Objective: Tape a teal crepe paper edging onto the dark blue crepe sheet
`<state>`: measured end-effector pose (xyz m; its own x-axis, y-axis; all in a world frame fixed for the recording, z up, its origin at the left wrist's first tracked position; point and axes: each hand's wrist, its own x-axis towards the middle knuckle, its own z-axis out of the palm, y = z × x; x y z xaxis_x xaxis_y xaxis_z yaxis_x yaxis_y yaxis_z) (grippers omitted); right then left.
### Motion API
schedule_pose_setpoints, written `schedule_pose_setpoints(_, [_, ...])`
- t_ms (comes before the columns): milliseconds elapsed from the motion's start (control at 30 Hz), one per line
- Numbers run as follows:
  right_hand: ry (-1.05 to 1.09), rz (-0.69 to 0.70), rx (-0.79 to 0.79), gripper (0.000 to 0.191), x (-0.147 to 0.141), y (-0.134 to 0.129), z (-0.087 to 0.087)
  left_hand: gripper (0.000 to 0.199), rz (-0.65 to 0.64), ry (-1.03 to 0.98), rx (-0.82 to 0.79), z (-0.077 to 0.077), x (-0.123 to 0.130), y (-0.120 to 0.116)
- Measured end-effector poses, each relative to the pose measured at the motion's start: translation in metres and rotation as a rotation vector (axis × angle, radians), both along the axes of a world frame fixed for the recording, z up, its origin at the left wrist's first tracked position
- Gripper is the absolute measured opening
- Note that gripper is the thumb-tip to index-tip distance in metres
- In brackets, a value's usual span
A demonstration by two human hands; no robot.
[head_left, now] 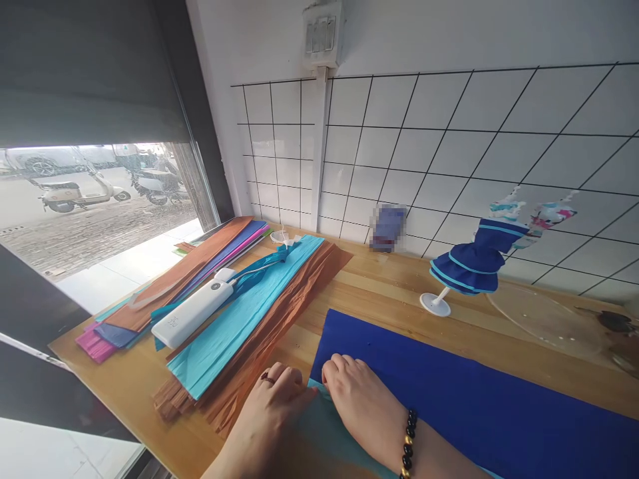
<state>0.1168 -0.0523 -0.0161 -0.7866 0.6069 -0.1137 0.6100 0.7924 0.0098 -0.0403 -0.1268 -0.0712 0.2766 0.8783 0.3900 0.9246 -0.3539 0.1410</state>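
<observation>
A sheet of teal crepe paper (319, 436) lies under my hands along the near edge of a dark blue sheet (424, 379). My left hand (279, 399), with a dark ring, is closed, its thumb at the teal sheet's left edge. My right hand (357, 396), a beaded bracelet at its wrist, curls over the corner where the teal paper overlaps the blue one. The fingertips of both hands are mostly hidden. Left of them lie folded strips of light blue crepe paper (239, 313) and brown crepe paper (279, 326).
A white power bank (192, 313) with a cable rests on the strips. More coloured paper (184, 266) lies at the far left of the wooden table (124, 399). A small blue ruffled dress (474, 259) stands on a white stand near the tiled wall, beside a clear disc (544, 322).
</observation>
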Motion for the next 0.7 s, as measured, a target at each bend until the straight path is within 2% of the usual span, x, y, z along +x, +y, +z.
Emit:
schedule_pose_setpoints(200, [0.02,0.003,0.0,0.024,0.0018,0.0005,-0.0036,0.023,-0.03,-0.015,0.081,0.0085,0.0021,0.0017])
schedule_pose_setpoints(367, [0.068,0.013,-0.032,0.023,0.0041,0.0019,-0.007,0.023,-0.02,-0.025,0.124,0.0098,0.0025,0.0013])
schedule_pose_setpoints(567, [0.081,-0.024,-0.129,0.022,0.0045,0.0026,-0.0019,0.025,-0.006,-0.016,0.084,0.0087,0.0027,-0.0002])
schedule_pose_setpoints(700, [0.08,-0.006,-0.14,0.02,0.0032,0.0017,0.0006,0.024,-0.011,-0.011,0.063,0.01,0.0023,-0.0004])
